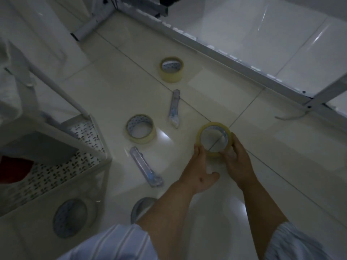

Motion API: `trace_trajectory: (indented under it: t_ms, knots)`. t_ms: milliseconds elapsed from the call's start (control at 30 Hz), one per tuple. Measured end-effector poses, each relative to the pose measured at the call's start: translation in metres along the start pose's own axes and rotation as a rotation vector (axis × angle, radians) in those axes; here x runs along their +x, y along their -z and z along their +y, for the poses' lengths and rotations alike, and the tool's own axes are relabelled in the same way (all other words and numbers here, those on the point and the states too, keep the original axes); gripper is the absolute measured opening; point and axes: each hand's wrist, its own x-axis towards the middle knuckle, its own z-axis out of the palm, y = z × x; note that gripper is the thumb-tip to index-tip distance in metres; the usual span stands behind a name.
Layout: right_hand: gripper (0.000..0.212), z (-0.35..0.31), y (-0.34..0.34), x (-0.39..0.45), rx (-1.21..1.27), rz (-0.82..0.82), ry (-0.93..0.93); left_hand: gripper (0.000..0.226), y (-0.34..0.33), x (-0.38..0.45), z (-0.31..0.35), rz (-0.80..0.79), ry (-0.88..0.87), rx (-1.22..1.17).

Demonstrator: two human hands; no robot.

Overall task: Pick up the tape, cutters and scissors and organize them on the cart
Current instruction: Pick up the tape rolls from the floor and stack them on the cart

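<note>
Nearest of all were the person's pale striped sleeves (120, 243), with both bare forearms reaching out over the white tiled floor (262, 166). The left hand (199, 171) and the right hand (237, 162) met at one roll of clear tape (214, 138) lying on the floor to the right. The left hand's fingers curled against the roll's near left edge with the thumb held off to the side, while the right hand wrapped round its near right edge, so the roll was held between the two.

To the left of that, a second tape roll (140, 128) lay flat on the floor, and a third tape roll (171, 69) lay farther off. Between them and slightly right lay a clear-handled cutter (174, 107), pointing away; a second cutter (145, 167) lay nearer, just left of the left hand. A greyish round thing (139, 207) showed partly behind the left forearm; I could not tell what it was.

On the left stood the white cart (90, 145), its perforated shelf carrying something red (15, 169) at the edge, and another roll (72, 218) sat on its lower level. A white metal frame (234, 59) crossed the far side.
</note>
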Motion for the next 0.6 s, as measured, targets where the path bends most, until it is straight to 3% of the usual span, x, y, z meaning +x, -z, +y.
trace_trajectory:
  t_ms: [167,333,467,600]
  knots:
    - [0.056,-0.048,-0.026,-0.033,0.177,0.037,0.092,0.078,0.026,-0.05,-0.008,0.243,-0.093,-0.134]
    - [0.059,-0.126,-0.058,-0.069,0.17,-0.082,0.269,0.066,0.071,-0.112,-0.013,0.571,-0.058,-0.082]
    - [0.059,-0.184,-0.079,-0.107,0.193,-0.196,0.366,0.054,0.108,-0.171,-0.011,0.808,-0.158,-0.023]
    - [0.061,-0.222,-0.092,-0.141,0.233,-0.273,0.443,0.046,0.131,-0.223,-0.007,0.946,-0.177,-0.021]
